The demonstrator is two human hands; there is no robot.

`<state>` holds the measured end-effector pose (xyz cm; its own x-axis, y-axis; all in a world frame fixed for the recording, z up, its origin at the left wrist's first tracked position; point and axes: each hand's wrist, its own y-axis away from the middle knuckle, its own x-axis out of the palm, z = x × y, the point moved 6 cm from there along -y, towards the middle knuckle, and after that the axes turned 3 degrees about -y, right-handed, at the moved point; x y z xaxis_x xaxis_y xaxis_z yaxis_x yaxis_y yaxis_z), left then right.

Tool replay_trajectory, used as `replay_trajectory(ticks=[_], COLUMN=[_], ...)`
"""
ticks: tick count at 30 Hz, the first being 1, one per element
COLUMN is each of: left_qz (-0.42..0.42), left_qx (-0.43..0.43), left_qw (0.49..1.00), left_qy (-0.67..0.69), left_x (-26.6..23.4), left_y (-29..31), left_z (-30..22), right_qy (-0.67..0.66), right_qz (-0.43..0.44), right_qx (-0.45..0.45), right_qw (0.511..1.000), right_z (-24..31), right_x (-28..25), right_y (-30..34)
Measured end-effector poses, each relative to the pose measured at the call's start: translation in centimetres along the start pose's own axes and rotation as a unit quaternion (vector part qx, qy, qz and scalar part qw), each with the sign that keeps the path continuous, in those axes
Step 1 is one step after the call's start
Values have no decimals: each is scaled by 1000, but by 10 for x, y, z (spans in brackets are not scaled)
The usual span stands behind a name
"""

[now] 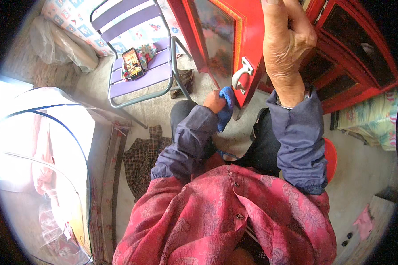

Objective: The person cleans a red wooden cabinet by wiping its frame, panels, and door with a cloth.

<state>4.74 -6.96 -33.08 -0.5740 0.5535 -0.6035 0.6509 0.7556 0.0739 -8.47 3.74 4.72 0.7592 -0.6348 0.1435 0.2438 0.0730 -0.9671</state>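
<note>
A grey floor [143,108] spreads beneath everything, with a red cabinet [340,53] filling the upper right of the frame and a red, glass-panelled door [252,26] slanting down through the upper middle. A purple slatted chair [157,79] stands at upper left, and a checked cloth [141,159] lies crumpled on the floor below it. The right arm extends straight up the frame; its hand [292,39] rises in front of the red woodwork, fingers running to the top edge, so I cannot tell what they hold or touch. The left arm bends inward, its hand [214,101] near the centre, fingers closed around a bunched blue cloth [225,115] hanging beside the door's lower corner. Just above right is a pale handle [239,77]; a lit phone [132,64] rests on the chair.
</note>
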Motion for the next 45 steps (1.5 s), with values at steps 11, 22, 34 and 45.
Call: replay_trajectory(ticks=[11,22,34,45], left_qz=[-290,-273,-73,-506], left_qx=[345,47,-18,265], left_qw=[845,960,997,803], left_qy=[-286,-25,10,-171], left_x=[-75,-45,1,-164], left_y=[-45,-30,-6,-95], left_z=[-39,-26,10,22], right_qy=[21,33,40,-13], right_qz=[5,-2,6,10], right_qx=[-7,-10,-9,-22], right_qw=[1000,999,999,1000], right_z=[-3,2,-1,21], right_x=[-5,-2,-5,35], right_y=[2,-2,0,-8])
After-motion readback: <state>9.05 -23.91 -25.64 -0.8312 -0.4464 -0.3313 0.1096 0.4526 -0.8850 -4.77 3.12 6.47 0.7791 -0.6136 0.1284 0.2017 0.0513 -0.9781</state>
